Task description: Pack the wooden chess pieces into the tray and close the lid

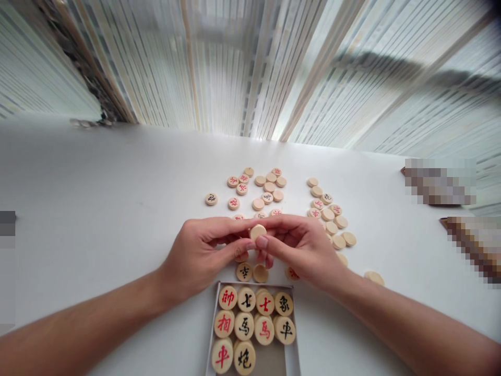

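Note:
My left hand point(203, 250) and my right hand point(303, 245) meet above the white table point(97, 198), fingertips pinched together on one round wooden chess piece point(258, 231) with its blank side up. Just below them an open shallow box point(291, 355) holds several wooden discs point(245, 326) with red and black characters, laid in rows. Two loose pieces point(250, 272) lie between the hands and the box.
Several loose pieces are scattered beyond the hands, one cluster point(260, 188) in the middle and another point(329, 214) to the right, with single discs at the left point(211, 199) and right point(373, 277). Pale vertical blinds point(250, 62) hang behind the table. Blurred objects point(440, 181) sit at the right edge.

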`<state>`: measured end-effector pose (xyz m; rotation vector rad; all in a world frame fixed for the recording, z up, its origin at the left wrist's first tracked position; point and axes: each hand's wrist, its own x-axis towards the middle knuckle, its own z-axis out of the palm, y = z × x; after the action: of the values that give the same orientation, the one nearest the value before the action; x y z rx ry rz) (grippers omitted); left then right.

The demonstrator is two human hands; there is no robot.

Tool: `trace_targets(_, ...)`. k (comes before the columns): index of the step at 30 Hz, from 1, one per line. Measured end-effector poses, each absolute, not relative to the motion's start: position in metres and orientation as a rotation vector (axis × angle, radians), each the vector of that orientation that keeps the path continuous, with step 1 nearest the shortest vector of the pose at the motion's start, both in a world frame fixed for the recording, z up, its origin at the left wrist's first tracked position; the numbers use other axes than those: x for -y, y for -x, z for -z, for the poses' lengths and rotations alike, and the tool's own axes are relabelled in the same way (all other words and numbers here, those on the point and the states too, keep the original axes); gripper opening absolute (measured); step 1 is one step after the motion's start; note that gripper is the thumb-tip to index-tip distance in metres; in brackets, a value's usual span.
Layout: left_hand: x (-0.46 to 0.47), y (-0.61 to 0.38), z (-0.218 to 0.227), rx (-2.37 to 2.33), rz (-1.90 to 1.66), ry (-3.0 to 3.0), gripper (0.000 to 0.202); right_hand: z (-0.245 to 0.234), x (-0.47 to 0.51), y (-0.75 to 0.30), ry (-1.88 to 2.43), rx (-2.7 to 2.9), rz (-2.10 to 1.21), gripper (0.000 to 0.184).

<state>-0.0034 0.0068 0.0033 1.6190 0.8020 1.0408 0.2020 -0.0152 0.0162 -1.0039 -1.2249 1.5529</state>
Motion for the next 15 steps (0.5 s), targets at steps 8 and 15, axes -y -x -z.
trace_targets(8, -0.0040, 0.0053, -0.0059, -0.777, -1.032, -1.900, 0.035, -0.0195, 0.0154, -0.1999, 1.043, 1.164, -1.657, 0.029)
trace_targets(15, -0.0051, 0.0066, -0.0069, -0.723, -1.028, -1.867, 0.035, -0.0244, 0.0177, -0.2020, 1.012, 1.208, -1.695, 0.023)
